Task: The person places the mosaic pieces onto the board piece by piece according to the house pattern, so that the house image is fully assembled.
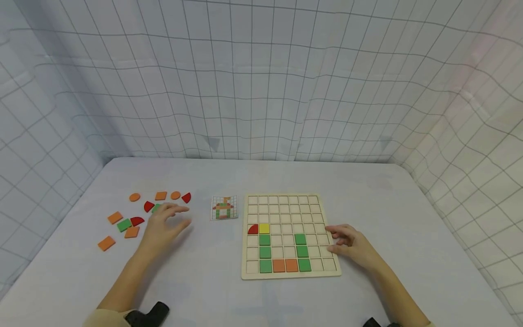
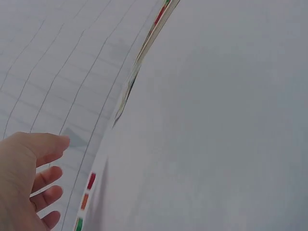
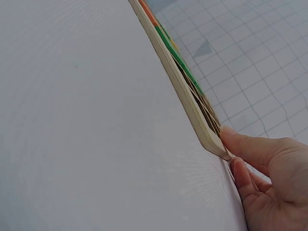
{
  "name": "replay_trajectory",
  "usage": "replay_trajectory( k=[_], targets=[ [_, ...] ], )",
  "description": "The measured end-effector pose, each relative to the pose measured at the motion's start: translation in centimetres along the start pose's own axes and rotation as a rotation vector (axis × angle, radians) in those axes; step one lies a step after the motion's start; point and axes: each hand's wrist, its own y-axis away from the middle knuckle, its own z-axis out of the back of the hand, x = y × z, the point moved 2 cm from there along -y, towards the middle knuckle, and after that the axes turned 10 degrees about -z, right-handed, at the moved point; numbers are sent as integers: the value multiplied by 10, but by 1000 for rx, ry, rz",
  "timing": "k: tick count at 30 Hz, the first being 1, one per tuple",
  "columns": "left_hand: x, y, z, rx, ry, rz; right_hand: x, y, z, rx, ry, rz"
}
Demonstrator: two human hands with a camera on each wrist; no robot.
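Note:
Over the loose pieces on the left, my left hand [image 1: 165, 225] hovers with thumb and fingers apart and nothing between them. A green square piece [image 1: 156, 208] lies partly hidden behind its fingers, next to a red quarter-circle piece [image 1: 149, 206]. My right hand [image 1: 353, 245] touches the right edge of the wooden grid board [image 1: 288, 276] with its thumb and fingertips, fingers loosely bent. On the board sit a red quarter-circle [image 1: 253, 229], a yellow square [image 1: 264, 228], two columns of green squares [image 1: 265, 252] and two orange squares [image 1: 278, 265] in the bottom row.
A small pattern card [image 1: 224, 208] lies just left of the board. Farther left are more pieces: orange squares [image 1: 106, 243], orange circles [image 1: 135, 197], a green square [image 1: 124, 225] and red quarter-circles [image 1: 186, 197]. A white gridded curtain [image 1: 261, 81] surrounds the white table [image 1: 204, 290].

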Motion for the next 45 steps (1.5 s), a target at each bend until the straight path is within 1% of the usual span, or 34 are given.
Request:
replay_trajectory(
  k=[4, 7, 10, 14, 17, 20, 24, 26, 28, 33, 36, 39, 43, 45],
  targets=[
    [21, 17, 27, -35, -58, 15, 0, 0, 0, 2, 1, 3],
    [39, 29, 44, -84, -73, -8, -1, 0, 0, 0, 5, 2],
    [55, 39, 57, -119, -83, -6, -1, 0, 0, -3, 6, -5],
    [69, 50, 68, -120, -125, 29, -1, 0, 0, -5, 10, -3],
    [74, 54, 71, -105, -156, 21, -2, 0, 0, -5, 12, 6],
    [76, 55, 71, -81, -166, 8, -2, -1, 0, -5, 10, 12],
    [77, 55, 69, -47, -186, 23, -3, -1, 0, -9, 2, 21],
    [78, 55, 69, -40, -197, 27, -3, -1, 0, -10, 0, 25],
    [79, 56, 69, -50, -196, 22, -3, -1, 0, -8, -2, 28],
    [83, 59, 73, -104, -169, -10, -4, -1, 0, -3, -1, 29],
    [84, 60, 75, -102, -177, -17, -4, -1, 0, -3, -2, 27],
    [83, 60, 76, -73, -180, 5, -3, -1, 0, 1, -10, 20],
    [83, 61, 76, -15, -179, 88, -3, -1, 0, 4, -20, 10],
    [83, 61, 76, 3, -183, 123, -3, -1, 0, 4, -17, 5]
  ],
)
